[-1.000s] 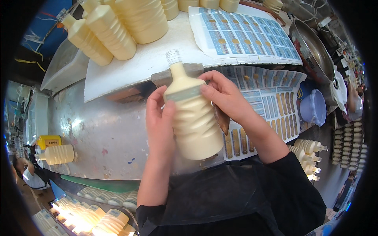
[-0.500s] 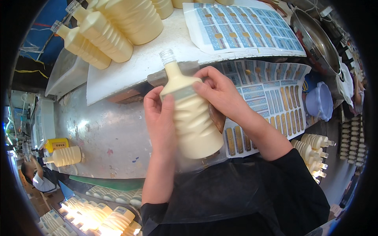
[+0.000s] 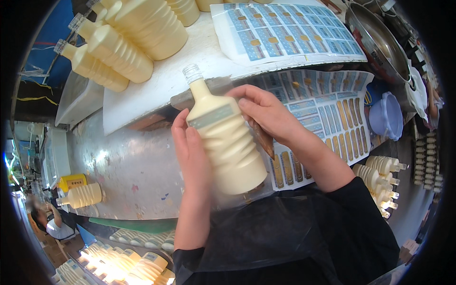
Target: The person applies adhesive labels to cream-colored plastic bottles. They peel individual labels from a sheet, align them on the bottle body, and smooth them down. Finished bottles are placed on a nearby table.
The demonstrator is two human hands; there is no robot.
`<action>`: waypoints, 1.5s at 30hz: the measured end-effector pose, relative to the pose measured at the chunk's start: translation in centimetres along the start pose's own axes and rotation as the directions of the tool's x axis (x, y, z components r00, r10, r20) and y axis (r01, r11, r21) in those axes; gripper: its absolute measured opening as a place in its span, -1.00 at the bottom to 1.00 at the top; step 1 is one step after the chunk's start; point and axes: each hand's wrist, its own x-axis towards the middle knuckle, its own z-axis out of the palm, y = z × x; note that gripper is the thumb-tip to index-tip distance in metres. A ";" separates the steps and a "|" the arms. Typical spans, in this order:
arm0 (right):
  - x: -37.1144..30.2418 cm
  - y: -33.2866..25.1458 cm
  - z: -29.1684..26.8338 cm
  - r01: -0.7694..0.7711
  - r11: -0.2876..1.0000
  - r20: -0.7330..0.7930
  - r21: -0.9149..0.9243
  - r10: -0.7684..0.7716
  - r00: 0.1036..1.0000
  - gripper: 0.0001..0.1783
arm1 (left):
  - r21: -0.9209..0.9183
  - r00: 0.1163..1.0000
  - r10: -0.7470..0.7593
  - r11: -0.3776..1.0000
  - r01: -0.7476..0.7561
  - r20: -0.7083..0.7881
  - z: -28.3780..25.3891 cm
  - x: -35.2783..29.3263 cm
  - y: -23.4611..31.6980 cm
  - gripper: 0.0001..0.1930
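A cream-coloured plastic bottle [image 3: 232, 147] with ribbed sides and a clear threaded neck stands tilted in front of me. Around its shoulder runs a pale blue-green label strip [image 3: 216, 115]. My left hand [image 3: 187, 147] grips the left side, thumb on the front, fingers partly hidden behind. At the right shoulder, my right hand [image 3: 266, 111] has its fingers curled at the bottle's edge, the thumb beside the strip's end. Below that hand a brown pointed piece [image 3: 262, 139] shows beside the bottle; I cannot tell whether it is held.
Label sheets [image 3: 285, 33] lie on the white board, and another label sheet [image 3: 332, 121] is on the right. Cream bottles [image 3: 121, 52] stand far left. A purple bucket [image 3: 387, 116] and a metal pan [image 3: 380, 45] are at right. A bottle [image 3: 80, 195] lies by a yellow container [image 3: 71, 181].
My right thumb has slid off the label strip to the bottle's right edge. The left thumb has shifted toward the left edge. The bottle has moved slightly left.
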 end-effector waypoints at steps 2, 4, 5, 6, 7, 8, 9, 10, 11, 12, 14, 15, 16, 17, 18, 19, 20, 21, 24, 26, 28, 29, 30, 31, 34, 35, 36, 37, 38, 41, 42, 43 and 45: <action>-0.5 -0.7 0.0 -0.015 0.999 -0.003 -0.030 0.015 1.000 -0.69 | 0.063 0.998 -0.055 0.997 0.053 0.030 0.5 -0.4 0.9 -0.52; -0.7 -0.7 0.1 0.007 0.997 -0.014 -0.072 -0.008 1.000 -0.68 | 0.068 0.994 -0.100 0.993 0.097 0.047 0.7 -0.5 1.2 -0.50; -0.8 -0.5 0.2 0.038 0.994 -0.023 -0.099 -0.040 0.999 -0.68 | 0.040 0.992 -0.114 0.993 0.112 0.052 0.7 -0.4 1.2 -0.49; -0.8 -0.4 0.2 0.068 0.990 -0.031 -0.127 -0.072 0.997 -0.69 | 0.011 0.990 -0.129 0.992 0.128 0.057 0.7 -0.3 1.2 -0.48; -0.7 -0.3 0.2 0.115 0.982 -0.040 -0.152 -0.122 0.992 -0.70 | 0.000 0.990 -0.126 0.992 0.126 0.057 0.7 -0.2 1.1 -0.51; -0.6 -0.2 0.2 0.162 0.971 -0.044 -0.178 -0.172 0.984 -0.71 | -0.012 0.991 -0.122 0.992 0.123 0.053 0.6 -0.2 0.9 -0.52; -0.4 -0.1 0.2 0.208 0.957 -0.046 -0.204 -0.221 0.974 -0.71 | -0.024 0.992 -0.118 0.993 0.119 0.048 0.5 -0.1 0.9 -0.54; -0.4 -0.2 0.3 0.171 0.963 -0.042 -0.206 -0.184 0.982 -0.72 | -0.030 0.993 -0.100 0.994 0.102 0.062 0.4 0.0 1.0 -0.55; -0.3 -0.4 0.5 0.134 0.968 -0.035 -0.210 -0.145 0.989 -0.71 | -0.039 0.994 -0.083 0.996 0.086 0.073 0.3 0.2 1.1 -0.56; -0.3 -0.7 0.6 0.097 0.972 -0.028 -0.214 -0.105 0.994 -0.71 | -0.047 0.994 -0.065 0.996 0.069 0.083 0.2 0.3 1.2 -0.57; -0.2 -1.2 0.7 0.079 0.951 -0.042 -0.299 -0.095 0.995 -0.69 | -0.075 0.994 -0.076 0.994 0.081 0.072 0.2 0.8 0.8 -0.60; -0.2 -1.4 0.8 0.069 0.938 -0.048 -0.340 -0.091 0.995 -0.68 | -0.089 0.995 -0.081 0.992 0.087 0.066 0.2 1.1 0.8 -0.62; 0.0 -1.3 0.9 0.080 0.943 -0.060 -0.322 -0.105 0.993 -0.66 | -0.123 0.994 -0.088 0.988 0.095 0.063 0.3 1.2 0.9 -0.61; 0.1 -0.9 0.9 0.089 0.949 -0.075 -0.303 -0.117 0.990 -0.64 | -0.156 0.993 -0.097 0.982 0.105 0.062 0.5 1.2 0.8 -0.60; 0.2 -0.5 0.9 0.099 0.953 -0.091 -0.285 -0.129 0.987 -0.62 | -0.190 0.993 -0.105 0.975 0.115 0.062 0.7 1.3 0.7 -0.59; 0.3 -0.3 0.9 0.102 0.957 -0.095 -0.272 -0.132 0.987 -0.62 | -0.190 0.993 -0.105 0.975 0.114 0.056 0.7 1.3 0.6 -0.58; 0.3 -0.1 0.9 0.105 0.960 -0.098 -0.262 -0.134 0.986 -0.62 | -0.193 0.993 -0.104 0.975 0.112 0.049 0.7 1.4 0.4 -0.57; 0.3 0.0 0.9 0.108 0.962 -0.101 -0.251 -0.136 0.985 -0.62 | -0.195 0.994 -0.104 0.975 0.110 0.042 0.7 1.4 0.4 -0.56; 0.3 0.1 0.8 0.106 0.966 -0.095 -0.236 -0.131 0.987 -0.63 | -0.187 0.992 -0.120 0.974 0.125 0.036 0.8 1.3 0.6 -0.56; 0.5 0.4 0.8 0.116 0.976 -0.089 -0.182 -0.134 0.987 -0.63 | -0.179 0.995 -0.103 0.978 0.104 0.017 0.8 1.4 0.2 -0.58; 0.6 0.5 0.8 0.121 0.979 -0.086 -0.166 -0.137 0.987 -0.62 | -0.170 0.995 -0.096 0.981 0.097 0.013 0.7 1.5 0.2 -0.58; 0.6 0.6 0.8 0.121 0.977 -0.085 -0.178 -0.138 0.987 -0.62 | -0.167 0.995 -0.100 0.981 0.101 0.016 0.7 1.5 0.2 -0.58; 0.5 0.6 0.8 0.121 0.975 -0.084 -0.189 -0.138 0.987 -0.62 | -0.163 0.994 -0.103 0.981 0.105 0.019 0.7 1.5 0.2 -0.58; 0.4 0.4 0.8 0.107 0.970 -0.075 -0.216 -0.126 0.989 -0.64 | -0.158 0.994 -0.109 0.981 0.110 0.012 0.7 1.4 0.2 -0.58; 0.2 -0.2 0.8 0.087 0.965 -0.059 -0.247 -0.104 0.993 -0.69 | -0.151 0.992 -0.123 0.981 0.122 -0.001 0.9 1.3 0.5 -0.59; 0.3 -0.1 0.8 0.090 0.970 -0.058 -0.227 -0.105 0.993 -0.69 | -0.158 0.992 -0.127 0.979 0.126 -0.001 0.9 1.3 0.6 -0.60; 0.3 0.0 0.8 0.092 0.974 -0.058 -0.206 -0.106 0.993 -0.69 | -0.165 0.991 -0.132 0.978 0.130 -0.001 1.0 1.2 0.7 -0.60; 0.3 0.0 0.8 0.093 0.970 -0.057 -0.223 -0.108 0.992 -0.68 | -0.159 0.992 -0.129 0.979 0.128 0.005 1.0 1.2 0.7 -0.60; 0.3 -0.1 0.8 0.094 0.966 -0.055 -0.240 -0.110 0.992 -0.67 | -0.154 0.992 -0.126 0.980 0.126 0.010 0.9 1.3 0.6 -0.60; 0.2 0.2 0.6 0.088 0.987 -0.069 -0.137 -0.098 0.993 -0.63 | -0.083 0.997 -0.078 0.993 0.080 0.025 0.4 1.0 0.3 -0.57; 0.2 0.3 0.4 0.085 0.994 -0.076 -0.075 -0.091 0.993 -0.61 | -0.050 0.998 -0.055 0.997 0.057 0.030 0.2 0.8 0.3 -0.56; -0.2 -0.1 0.0 0.062 0.995 -0.063 -0.083 -0.068 0.996 -0.60 | -0.074 0.994 -0.100 0.992 0.102 0.037 0.1 0.4 0.3 -0.54; -1.0 -1.2 -0.8 0.014 0.995 -0.036 -0.103 -0.018 0.999 -0.56 | -0.127 0.981 -0.187 0.973 0.192 0.052 -0.2 -0.6 0.4 -0.48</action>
